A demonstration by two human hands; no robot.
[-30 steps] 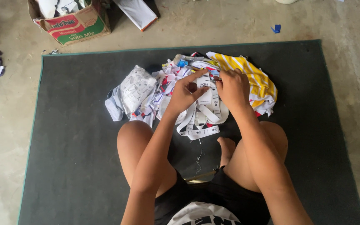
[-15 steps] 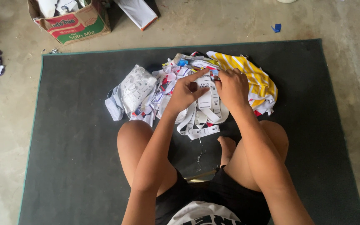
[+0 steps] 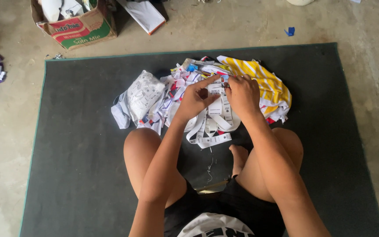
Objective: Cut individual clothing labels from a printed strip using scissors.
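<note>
Head view: the left hand (image 3: 194, 100) and right hand (image 3: 242, 92) meet over a heap of white printed label strips (image 3: 211, 115) on a dark mat (image 3: 75, 145). Both pinch one strip (image 3: 215, 90) between fingertips, apparently; the grip is small and partly hidden. A yellow striped cloth (image 3: 259, 77) lies just beside the heap.

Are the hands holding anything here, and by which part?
Both the left hand and right hand pinch a white printed label strip near its top end, over the pile of labels; the exact grip is too small to tell.
</note>
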